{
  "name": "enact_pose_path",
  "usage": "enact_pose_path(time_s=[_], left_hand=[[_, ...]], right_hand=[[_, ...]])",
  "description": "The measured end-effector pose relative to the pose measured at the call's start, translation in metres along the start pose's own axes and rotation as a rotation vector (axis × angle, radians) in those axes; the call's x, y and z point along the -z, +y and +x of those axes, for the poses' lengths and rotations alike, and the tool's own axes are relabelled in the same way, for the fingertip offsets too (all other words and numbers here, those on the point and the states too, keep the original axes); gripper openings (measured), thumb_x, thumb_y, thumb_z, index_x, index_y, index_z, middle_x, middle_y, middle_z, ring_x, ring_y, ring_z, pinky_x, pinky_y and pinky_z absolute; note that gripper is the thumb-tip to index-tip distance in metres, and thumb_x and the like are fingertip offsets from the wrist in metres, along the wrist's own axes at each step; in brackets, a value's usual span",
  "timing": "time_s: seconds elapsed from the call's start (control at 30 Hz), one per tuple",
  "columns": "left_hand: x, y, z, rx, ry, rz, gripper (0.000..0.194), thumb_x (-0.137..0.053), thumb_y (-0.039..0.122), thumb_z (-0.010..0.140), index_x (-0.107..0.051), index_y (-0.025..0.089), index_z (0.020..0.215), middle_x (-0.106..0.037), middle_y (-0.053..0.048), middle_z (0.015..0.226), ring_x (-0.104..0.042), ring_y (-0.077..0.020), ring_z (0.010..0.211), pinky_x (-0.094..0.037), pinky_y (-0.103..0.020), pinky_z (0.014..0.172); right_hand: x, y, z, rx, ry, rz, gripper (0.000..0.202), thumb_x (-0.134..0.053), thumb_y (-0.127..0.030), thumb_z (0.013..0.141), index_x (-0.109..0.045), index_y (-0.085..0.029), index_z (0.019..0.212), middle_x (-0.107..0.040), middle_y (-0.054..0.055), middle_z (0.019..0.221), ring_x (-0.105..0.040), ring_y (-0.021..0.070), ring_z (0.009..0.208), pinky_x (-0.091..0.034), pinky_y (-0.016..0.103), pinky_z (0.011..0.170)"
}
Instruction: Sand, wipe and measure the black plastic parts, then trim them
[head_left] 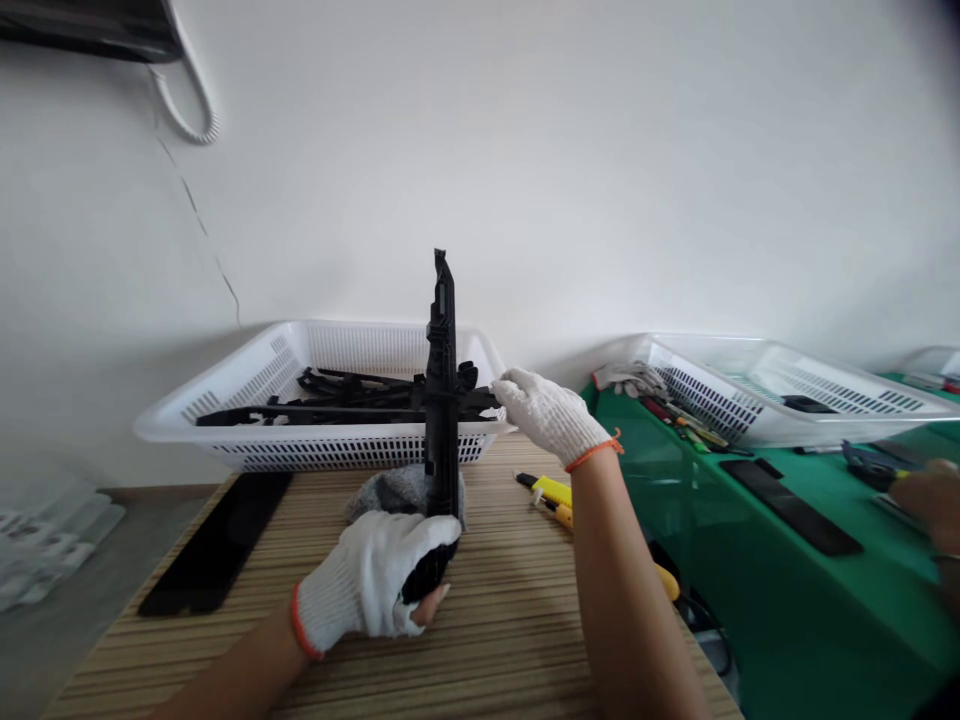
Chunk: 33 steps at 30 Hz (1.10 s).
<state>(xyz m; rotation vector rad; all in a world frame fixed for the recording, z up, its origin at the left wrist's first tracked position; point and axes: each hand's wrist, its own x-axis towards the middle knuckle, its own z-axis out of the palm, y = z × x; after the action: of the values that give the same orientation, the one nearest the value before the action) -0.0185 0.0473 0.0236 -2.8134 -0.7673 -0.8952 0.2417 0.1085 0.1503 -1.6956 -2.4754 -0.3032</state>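
My left hand point(379, 572), in a white knit glove with an orange cuff, is wrapped round the lower end of a long black plastic part point(442, 400). The part stands nearly upright, with short arms jutting out near its middle. At its right side is my gloved right hand point(551, 412), fingers closed near the tip of the right arm. What the right fingers pinch, if anything, is hidden by the glove. Behind the part, a white plastic basket point(315, 440) holds several similar black parts point(352, 385). A grey cloth point(390, 492) lies below the basket's front.
A yellow utility knife point(553, 490) lies on the wood-grain table point(517, 620), right of the part. A black flat panel point(217, 540) lies at the left. Rightward, a green table point(757, 600) bears a second basket point(780, 432), tools and a co-worker's blurred hand point(930, 500).
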Motion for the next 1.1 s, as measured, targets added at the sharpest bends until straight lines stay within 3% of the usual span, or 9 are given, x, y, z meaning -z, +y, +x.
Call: enact_pose_path(time_s=[0.1,0.3,0.43,0.6,0.8,0.93,1.1], left_hand=[[0.002,0.003,0.001,-0.003,-0.01,0.006,0.041,-0.059,0.032,0.077,-0.053,0.027,0.117,-0.074,0.004,0.077,-0.073,-0.0212,0.059,-0.051,-0.031,0.051],[0.006,0.007,0.003,-0.014,-0.04,0.0,0.042,-0.057,0.032,0.074,-0.053,0.027,0.116,-0.071,0.006,0.073,-0.069,-0.0191,0.053,-0.045,-0.031,0.047],[0.005,0.006,0.003,-0.021,-0.02,-0.001,0.041,-0.056,0.032,0.074,-0.053,0.028,0.114,-0.07,0.006,0.072,-0.068,-0.0189,0.053,-0.043,-0.031,0.047],[0.0,0.004,0.0,-0.016,-0.032,-0.045,0.041,-0.058,0.032,0.075,-0.053,0.027,0.116,-0.07,0.006,0.073,-0.065,-0.0176,0.051,-0.042,-0.031,0.047],[-0.001,0.004,-0.001,-0.013,-0.031,-0.024,0.042,-0.059,0.033,0.076,-0.055,0.027,0.118,-0.071,0.005,0.075,-0.065,-0.0188,0.052,-0.043,-0.032,0.048],[0.002,0.001,-0.002,-0.025,-0.06,-0.06,0.04,-0.057,0.045,0.086,-0.055,0.026,0.121,-0.072,0.003,0.078,-0.07,-0.021,0.06,-0.048,-0.032,0.054],[0.006,-0.003,-0.004,-0.005,-0.151,-0.189,0.054,-0.046,0.066,0.093,-0.057,0.024,0.125,-0.072,-0.003,0.09,-0.07,-0.0235,0.074,-0.055,-0.033,0.065]], right_hand=[[0.007,0.0,-0.004,-0.036,-0.055,0.002,0.045,-0.035,-0.016,0.096,-0.067,-0.022,0.127,-0.067,0.016,0.126,-0.062,0.0257,0.093,-0.031,0.032,0.063],[0.007,0.008,-0.006,-0.063,0.005,0.076,0.047,-0.034,-0.02,0.097,-0.064,-0.02,0.133,-0.066,0.017,0.127,-0.065,0.0258,0.093,-0.037,0.033,0.067],[0.004,0.008,-0.002,-0.095,0.016,0.162,0.044,-0.033,-0.02,0.096,-0.068,-0.02,0.124,-0.067,0.015,0.125,-0.067,0.0249,0.095,-0.04,0.034,0.069],[0.006,0.005,0.001,-0.244,0.017,0.304,0.048,-0.025,-0.025,0.099,-0.066,-0.02,0.122,-0.075,0.011,0.11,-0.069,0.0266,0.096,-0.04,0.034,0.069],[0.002,0.011,0.003,-0.213,0.109,0.323,0.043,-0.033,-0.033,0.097,-0.071,-0.023,0.114,-0.077,0.011,0.11,-0.067,0.0253,0.089,-0.037,0.034,0.068],[-0.002,0.015,0.003,-0.276,0.106,0.335,0.041,-0.035,-0.034,0.097,-0.073,-0.025,0.108,-0.077,0.009,0.096,-0.066,0.0246,0.084,-0.037,0.034,0.068],[0.002,0.016,0.001,-0.233,0.073,0.27,0.041,-0.033,-0.032,0.096,-0.072,-0.023,0.102,-0.076,0.011,0.107,-0.065,0.0252,0.093,-0.034,0.034,0.068]])
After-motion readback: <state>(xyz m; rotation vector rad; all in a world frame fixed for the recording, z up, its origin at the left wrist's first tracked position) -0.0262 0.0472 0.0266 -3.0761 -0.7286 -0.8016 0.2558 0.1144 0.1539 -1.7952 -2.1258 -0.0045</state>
